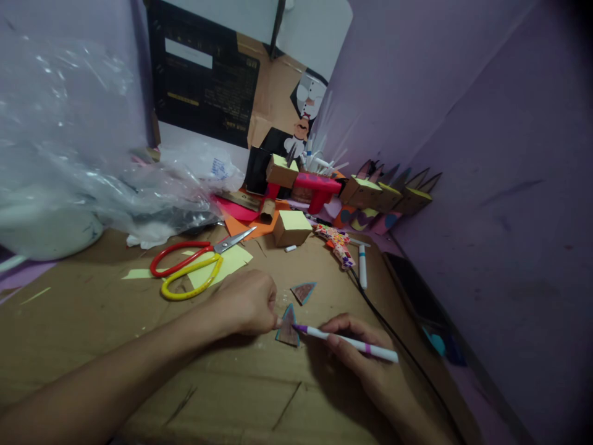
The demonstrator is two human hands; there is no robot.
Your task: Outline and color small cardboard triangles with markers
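Observation:
My right hand [359,349] grips a white felt-tip marker [349,343] with a purple tip and a purple band. The tip touches a small brown cardboard triangle [288,334] with blue edges, lying flat. Curled nearly into a fist, my left hand [250,303] presses that triangle's left edge with a fingertip. Just above it lies a second brown triangle [304,292], also edged in blue, touched by neither hand. Scissors [217,250] with one red and one yellow handle lie spread beyond my left hand, partly over pale yellow paper [236,262].
A cardboard cube [293,230] with a yellow top stands ahead. To its right lie a patterned glue gun [336,242], its black cord, a white marker [362,267] and a dark phone-like slab [412,290]. Several eared box figures [364,191] line the wall. Clear plastic [92,142] fills the left.

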